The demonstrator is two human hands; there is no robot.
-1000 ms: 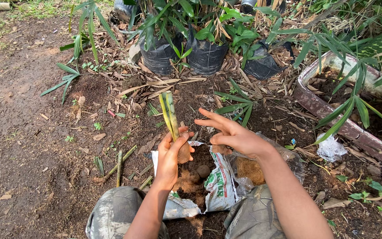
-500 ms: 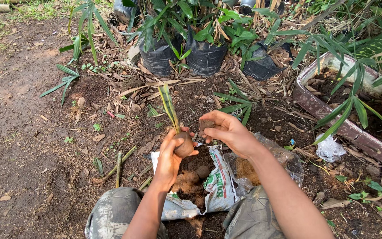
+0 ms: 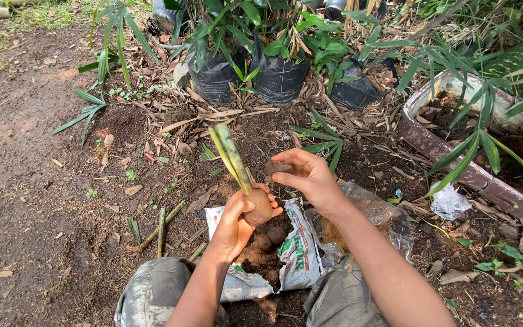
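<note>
Down over the dark soil, the left hand (image 3: 237, 219) has its fingers wrapped tight about a brown, round sprouted seed with a cut green-yellow shoot (image 3: 255, 203), held upright above an open white plastic sack of soil (image 3: 301, 245). Just beside it, the right hand (image 3: 307, 175) pinches a small brown clod of earth (image 3: 276, 167) between curled fingertips. Black plastic nursery bags with leafy seedlings (image 3: 246, 75) stand well beyond.
</note>
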